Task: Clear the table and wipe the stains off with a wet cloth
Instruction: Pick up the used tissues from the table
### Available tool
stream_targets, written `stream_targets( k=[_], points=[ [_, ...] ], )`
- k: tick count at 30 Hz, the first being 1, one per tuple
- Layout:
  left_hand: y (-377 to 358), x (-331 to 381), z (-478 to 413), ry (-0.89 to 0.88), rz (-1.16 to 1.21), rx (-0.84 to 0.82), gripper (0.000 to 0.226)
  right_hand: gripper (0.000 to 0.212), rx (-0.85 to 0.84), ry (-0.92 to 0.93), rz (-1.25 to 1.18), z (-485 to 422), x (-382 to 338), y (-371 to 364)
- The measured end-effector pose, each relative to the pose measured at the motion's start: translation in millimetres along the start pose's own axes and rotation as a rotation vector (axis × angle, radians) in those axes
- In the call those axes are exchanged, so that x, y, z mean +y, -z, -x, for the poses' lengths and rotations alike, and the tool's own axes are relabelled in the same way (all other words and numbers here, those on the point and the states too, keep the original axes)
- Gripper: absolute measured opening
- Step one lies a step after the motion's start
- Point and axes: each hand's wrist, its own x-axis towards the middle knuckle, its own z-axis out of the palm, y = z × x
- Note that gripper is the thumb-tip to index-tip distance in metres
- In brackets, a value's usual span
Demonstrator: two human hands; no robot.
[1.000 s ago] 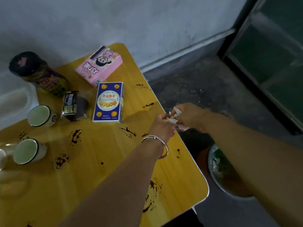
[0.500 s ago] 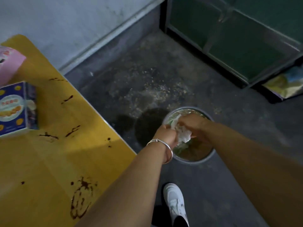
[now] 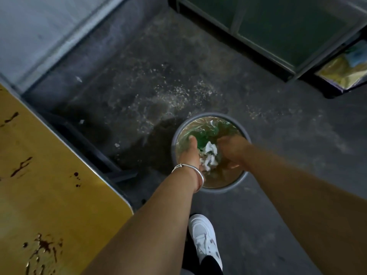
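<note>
— Where are the arms?
— Both bare forearms reach forward and down, side by side, a little apart.
— And the hands?
— The left hand (image 3: pixel 191 151), a thin metal bangle (image 3: pixel 188 172) on its wrist, has its fingers extended downward. The right hand (image 3: pixel 232 150) is loosely curled, knuckles up; its grip cannot be made out.

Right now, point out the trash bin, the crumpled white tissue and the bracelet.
trash bin (image 3: pixel 244 176), head view, lower right rim
crumpled white tissue (image 3: pixel 209 150), head view, its middle
bracelet (image 3: pixel 201 176), head view, right side of band

Crumpled white tissue (image 3: pixel 209 155) over bin (image 3: pixel 241 180); yellow table (image 3: pixel 49 195) stained
</note>
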Motion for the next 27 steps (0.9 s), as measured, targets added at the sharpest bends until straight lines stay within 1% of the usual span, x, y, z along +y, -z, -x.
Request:
stream_targets(
  k=[1, 3, 6, 9, 13, 16, 19, 22, 27],
  points=[
    [0, 1, 0, -0.010, -0.011, 0.003, 0.065, 0.031, 0.014, 0.018, 0.026, -2, 1, -1],
    [4, 3, 3, -0.017, -0.005, 0.011, 0.065, 0.031, 0.026, 0.025, -0.023, -3, -1, -2],
    [11, 12, 18, -0.037, 0.034, -0.025, 0.063, 0.025, 0.054, 0.130, -0.089, 5, -16, -2],
    [26, 26, 37, -0.122, 0.085, -0.019, 0.054, 0.021, 0.069, 0.256, -0.122, 22, -42, -5],
    [54, 47, 67, -0.299, 0.173, 0.079, 0.028, 0.014, 0.119, 0.409, -0.165, 53, -85, -11],
    [88, 64, 99, -0.425, 0.241, 0.165, 0.011, 0.015, 0.173, 0.522, -0.154, 88, -127, -26],
    [119, 71, 123, -0.524, 0.220, 0.286, 0.009, 0.019, 0.198, 0.604, -0.142, 117, -159, -44],
    [157, 71, 148, -0.598, 0.227, 0.376, 0.015, 0.021, 0.221, 0.698, -0.098, 148, -190, -68],
    [227, 66, 187, -0.691, 0.176, 0.511, 0.016, 0.020, 0.181, 0.787, -0.098, 193, -234, -113]
  ],
)
